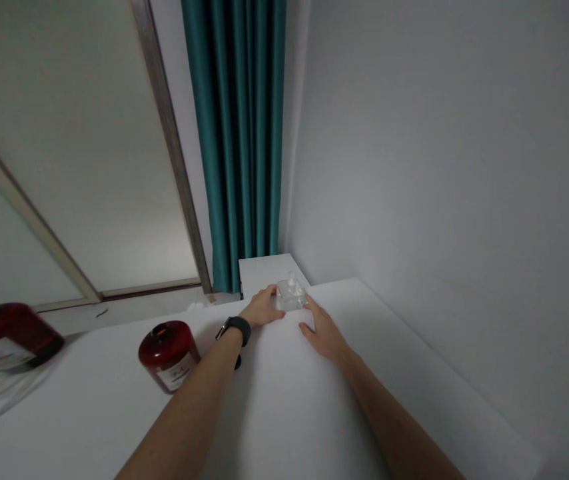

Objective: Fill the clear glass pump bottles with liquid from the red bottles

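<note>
A small clear container (292,295) with a knob-like top stands near the far edge of the white table. My left hand (263,308) has its fingers curved against the container's left side, with the thumb at the near corner. On the other side, my right hand (322,330) touches the right side with its fingertips, its thumb held apart. Between them the two hands hold the container. A dark watch is on my left wrist. Beside my left forearm stands a dark red bottle (167,350) with a white label and an open neck.
Another dark red bottle (9,333) with a black cap lies at the left, beside crumpled clear plastic (12,393). A small black thing (238,362) shows partly behind my left forearm. The wall bounds the table (284,413) at right; a green curtain (244,133) hangs beyond.
</note>
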`<state>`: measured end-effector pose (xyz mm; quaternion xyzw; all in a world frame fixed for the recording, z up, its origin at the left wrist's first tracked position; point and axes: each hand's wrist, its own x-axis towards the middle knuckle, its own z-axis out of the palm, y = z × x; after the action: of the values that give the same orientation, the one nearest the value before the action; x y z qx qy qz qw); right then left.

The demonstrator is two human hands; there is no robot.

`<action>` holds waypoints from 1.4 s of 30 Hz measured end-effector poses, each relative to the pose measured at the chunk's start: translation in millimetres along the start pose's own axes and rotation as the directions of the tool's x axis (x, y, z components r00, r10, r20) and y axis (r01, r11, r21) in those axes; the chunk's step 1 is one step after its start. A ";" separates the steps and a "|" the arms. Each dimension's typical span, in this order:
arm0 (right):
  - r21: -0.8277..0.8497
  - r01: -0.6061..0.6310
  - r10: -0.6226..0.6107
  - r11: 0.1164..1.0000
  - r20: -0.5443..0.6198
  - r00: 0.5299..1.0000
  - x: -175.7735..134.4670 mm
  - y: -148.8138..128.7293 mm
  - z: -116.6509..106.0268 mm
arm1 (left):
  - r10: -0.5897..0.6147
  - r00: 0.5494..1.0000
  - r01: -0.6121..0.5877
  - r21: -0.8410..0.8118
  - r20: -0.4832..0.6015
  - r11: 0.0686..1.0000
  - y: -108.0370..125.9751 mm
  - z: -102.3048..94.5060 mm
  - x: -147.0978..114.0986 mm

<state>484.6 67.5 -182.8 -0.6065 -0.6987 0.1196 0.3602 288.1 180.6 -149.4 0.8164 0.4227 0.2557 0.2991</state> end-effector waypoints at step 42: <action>-0.089 0.050 -0.049 0.995 0.017 0.999 -1.7 -0.8 -1.7 | -0.064 0.998 0.066 0.056 -0.029 0.996 -0.9 4.2 0.6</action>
<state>485.2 65.3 -181.8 -0.6036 -0.7207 0.0837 0.3305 290.7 180.4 -152.8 0.8068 0.4602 0.2446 0.2783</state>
